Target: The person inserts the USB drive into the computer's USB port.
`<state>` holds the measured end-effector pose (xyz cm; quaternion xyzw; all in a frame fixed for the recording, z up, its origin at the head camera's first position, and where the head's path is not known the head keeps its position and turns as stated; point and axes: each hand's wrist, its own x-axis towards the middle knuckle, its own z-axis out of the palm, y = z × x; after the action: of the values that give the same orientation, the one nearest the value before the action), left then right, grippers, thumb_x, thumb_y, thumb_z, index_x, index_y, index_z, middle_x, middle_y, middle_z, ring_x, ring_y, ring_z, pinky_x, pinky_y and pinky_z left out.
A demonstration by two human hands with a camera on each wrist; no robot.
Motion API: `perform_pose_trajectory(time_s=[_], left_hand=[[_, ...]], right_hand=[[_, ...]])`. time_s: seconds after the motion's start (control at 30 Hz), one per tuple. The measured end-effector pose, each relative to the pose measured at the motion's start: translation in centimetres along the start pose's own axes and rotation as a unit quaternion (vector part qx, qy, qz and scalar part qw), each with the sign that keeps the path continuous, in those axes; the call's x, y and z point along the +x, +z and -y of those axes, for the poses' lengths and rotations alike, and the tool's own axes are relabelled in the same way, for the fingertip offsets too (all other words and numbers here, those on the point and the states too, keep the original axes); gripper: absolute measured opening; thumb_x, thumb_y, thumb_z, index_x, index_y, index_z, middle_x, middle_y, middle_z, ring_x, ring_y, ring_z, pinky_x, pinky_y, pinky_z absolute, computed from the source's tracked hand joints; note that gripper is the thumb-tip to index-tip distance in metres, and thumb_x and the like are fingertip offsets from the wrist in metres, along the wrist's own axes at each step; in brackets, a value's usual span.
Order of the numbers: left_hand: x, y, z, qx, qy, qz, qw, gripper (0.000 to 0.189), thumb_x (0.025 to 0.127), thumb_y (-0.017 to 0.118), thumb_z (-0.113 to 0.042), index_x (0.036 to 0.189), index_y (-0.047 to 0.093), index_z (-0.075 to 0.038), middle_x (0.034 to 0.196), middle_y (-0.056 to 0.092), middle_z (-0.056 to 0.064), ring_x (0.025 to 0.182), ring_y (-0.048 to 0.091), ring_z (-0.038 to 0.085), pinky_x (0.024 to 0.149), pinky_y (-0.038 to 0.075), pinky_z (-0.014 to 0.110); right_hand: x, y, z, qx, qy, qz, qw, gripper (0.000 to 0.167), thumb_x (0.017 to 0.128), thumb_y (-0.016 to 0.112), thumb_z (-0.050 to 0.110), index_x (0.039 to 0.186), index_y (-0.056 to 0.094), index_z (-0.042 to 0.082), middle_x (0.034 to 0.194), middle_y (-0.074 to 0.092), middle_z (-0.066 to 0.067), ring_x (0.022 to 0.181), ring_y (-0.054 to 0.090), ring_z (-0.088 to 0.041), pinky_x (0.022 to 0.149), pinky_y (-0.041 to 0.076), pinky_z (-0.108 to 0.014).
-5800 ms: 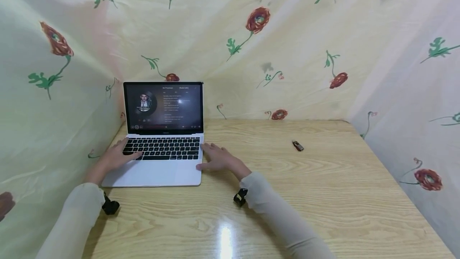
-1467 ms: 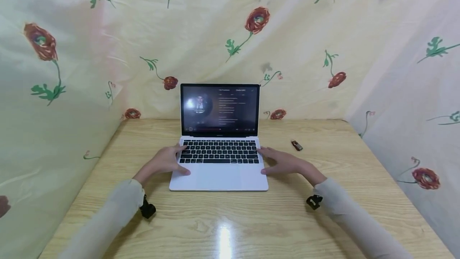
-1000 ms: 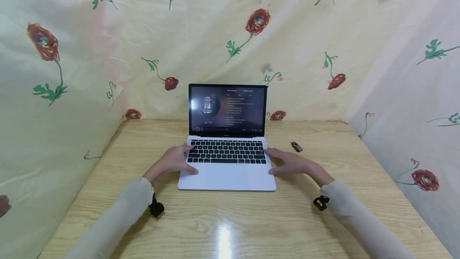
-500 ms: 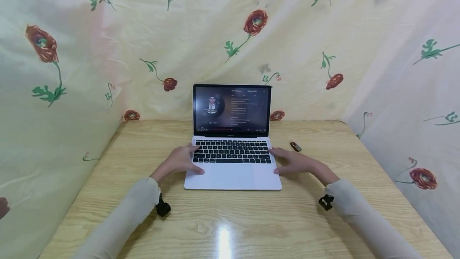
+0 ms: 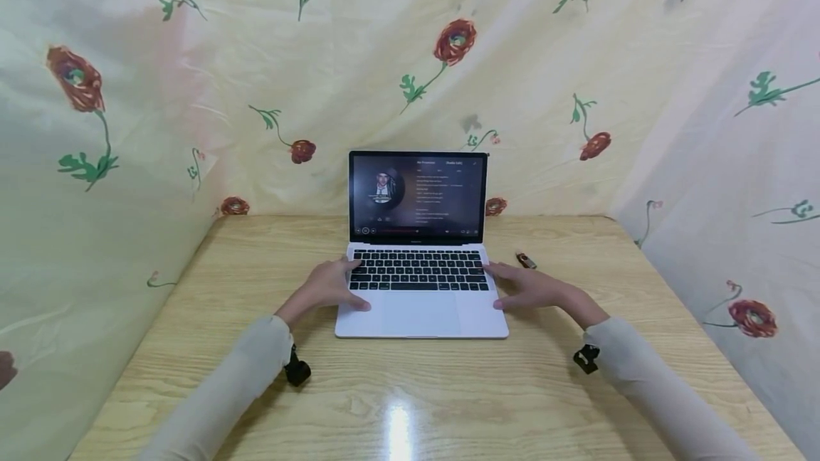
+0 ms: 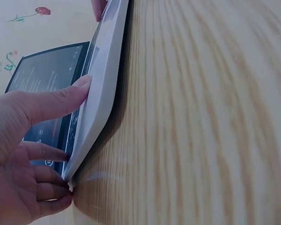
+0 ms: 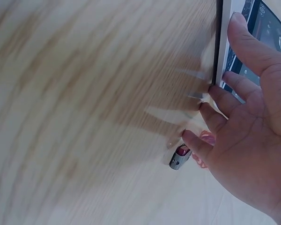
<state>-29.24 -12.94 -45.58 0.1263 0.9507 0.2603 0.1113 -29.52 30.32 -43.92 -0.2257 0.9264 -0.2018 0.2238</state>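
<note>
A silver laptop (image 5: 419, 317) stands open on the wooden table, its lit screen (image 5: 419, 198) showing a dark music player with lyrics. My left hand (image 5: 329, 284) holds its left side. In the left wrist view, that thumb (image 6: 61, 101) lies on the palm rest and the fingertips meet the side edge. On the right side my right hand (image 5: 532, 289) holds the laptop. The right wrist view shows its thumb (image 7: 246, 40) on the top rim, the index finger at the edge and the other fingers low by the tabletop.
A small USB stick (image 5: 526, 260) lies on the table (image 5: 256, 247) just behind my right hand. Cloth with red flowers (image 5: 384, 55) hangs at the back and on both sides. Black wrist cameras (image 5: 297, 370) hang below the sleeves.
The laptop has slid right from the table's left end to about the middle, with both hands at its sides. Its latest movement is small. The USB stick stays in place.
</note>
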Motion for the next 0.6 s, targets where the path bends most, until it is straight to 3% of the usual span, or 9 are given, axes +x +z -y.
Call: perform_pose_trajectory(time_s=[0.3,0.6], left_hand=[[0.04,0.09,-0.56,0.01,0.007,-0.004,0.9999,0.109,0.066,0.094,-0.05,0.153,0.045,-0.007,0.16,0.032,0.03,0.146,0.039,0.047,0.119,0.038,0.056],[-0.14,0.23,-0.39,-0.012,-0.013,0.008,0.9998,0.109,0.067,0.093,-0.049,0.155,0.043,-0.01,0.164,0.026,0.027,0.15,0.032,0.045,0.121,0.034,0.056]], right_hand=[[-0.39,-0.15,-0.06,-0.015,0.003,-0.005,0.9999,0.089,0.094,0.071,0.046,0.162,0.028,0.009,0.166,0.023,-0.027,0.153,0.02,-0.05,0.121,0.024,-0.067],[-0.15,-0.09,-0.1,-0.017,0.004,-0.009,0.9998,0.088,0.094,0.072,0.045,0.161,0.028,0.008,0.166,0.025,-0.025,0.153,0.021,-0.049,0.122,0.024,-0.067]])
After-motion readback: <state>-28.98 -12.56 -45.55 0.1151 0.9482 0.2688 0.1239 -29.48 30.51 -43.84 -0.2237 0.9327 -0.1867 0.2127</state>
